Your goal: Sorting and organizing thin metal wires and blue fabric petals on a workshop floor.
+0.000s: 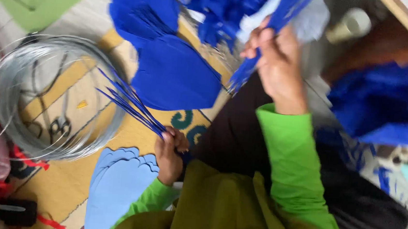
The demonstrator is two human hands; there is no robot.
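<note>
- The left hand (169,153) is closed in a fist around the gathered ends of a bunch of thin dark-blue strips (128,102), which fan out up and to the left from the grip.
- The free tips of those strips reach over the rim of a large coil of bare silver wire (9,89) lying on the patterned tan mat (69,186).
- The right hand (277,62) is raised higher in the view, fingers curled and pinched around a second bundle of long blue strips (268,35); this bundle runs diagonally, one end pointing up toward the top edge and the other hanging down past the hand.
- Both arms wear bright green sleeves (292,160), above an olive cloth (221,208) over the lap.
- Broad blue petal-shaped sheets (175,76) lie on the mat between the hands.
- A pale blue scalloped sheet (116,185) lies just beside the left wrist.
- Red scraps (25,161) lie near the coil.
</note>
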